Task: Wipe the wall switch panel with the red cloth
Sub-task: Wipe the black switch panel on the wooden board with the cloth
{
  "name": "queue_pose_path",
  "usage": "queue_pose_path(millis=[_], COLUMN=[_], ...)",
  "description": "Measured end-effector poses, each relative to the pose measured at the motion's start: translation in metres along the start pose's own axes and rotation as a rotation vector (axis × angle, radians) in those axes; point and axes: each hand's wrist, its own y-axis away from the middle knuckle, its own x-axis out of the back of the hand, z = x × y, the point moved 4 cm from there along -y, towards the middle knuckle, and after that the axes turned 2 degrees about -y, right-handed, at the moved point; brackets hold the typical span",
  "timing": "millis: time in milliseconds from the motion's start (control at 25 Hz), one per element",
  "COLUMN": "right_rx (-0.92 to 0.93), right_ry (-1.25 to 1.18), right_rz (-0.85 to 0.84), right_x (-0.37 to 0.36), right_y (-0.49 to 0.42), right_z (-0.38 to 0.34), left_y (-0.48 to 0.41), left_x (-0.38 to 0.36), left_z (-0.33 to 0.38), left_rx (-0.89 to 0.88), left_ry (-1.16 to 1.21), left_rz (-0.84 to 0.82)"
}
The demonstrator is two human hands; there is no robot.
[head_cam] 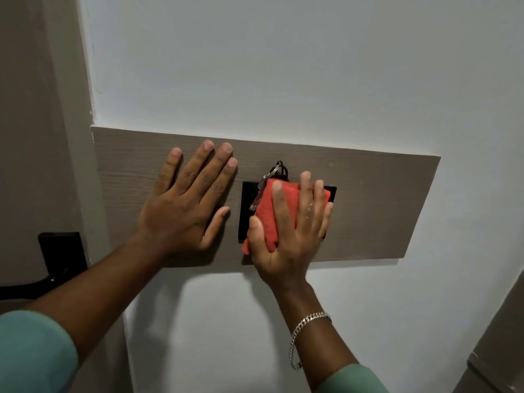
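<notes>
A black switch panel (246,211) is set in a wood-grain board (377,211) on the white wall. My right hand (292,231) presses a folded red cloth (265,214) flat against the panel and covers most of it. My left hand (184,199) lies flat on the board just left of the panel, fingers spread, holding nothing. A bunch of keys (269,177) hangs from a small hook (280,163) above the panel, partly behind the cloth.
A brown door with a black lever handle (54,262) is at the left edge. A grey cabinet side (496,350) shows at the bottom right. White wall (283,66) fills the space above and below the board.
</notes>
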Motion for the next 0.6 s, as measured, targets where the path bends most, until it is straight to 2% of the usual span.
queue_pose_path(millis=[80, 240, 280, 360, 480, 560, 600], right_rx=[0.057, -0.217, -0.193, 0.023, 0.271, 0.264, 0.205], right_ry=[0.042, 0.004, 0.045, 0.079, 0.081, 0.071, 0.050], right_rz=[-0.044, 0.076, 0.080, 0.019, -0.086, -0.106, -0.094], right_x=[0.005, -0.001, -0.005, -0.006, 0.009, 0.017, 0.018], right_y=[0.013, -0.003, -0.007, 0.000, 0.007, -0.001, -0.006], right_z=[0.011, 0.009, 0.000, -0.004, 0.037, 0.055, 0.056], left_y=[0.001, -0.002, -0.002, 0.000, 0.001, 0.000, 0.000], left_x=[0.000, 0.000, 0.001, 0.002, 0.000, 0.001, 0.000], left_z=[0.000, 0.001, 0.002, 0.000, 0.001, 0.003, 0.001], left_rx=[0.001, 0.001, 0.001, 0.004, 0.005, 0.002, -0.002], left_ry=[0.000, -0.021, -0.021, -0.006, 0.013, 0.029, 0.029], left_rz=[-0.002, -0.014, -0.016, -0.018, -0.009, 0.000, 0.002])
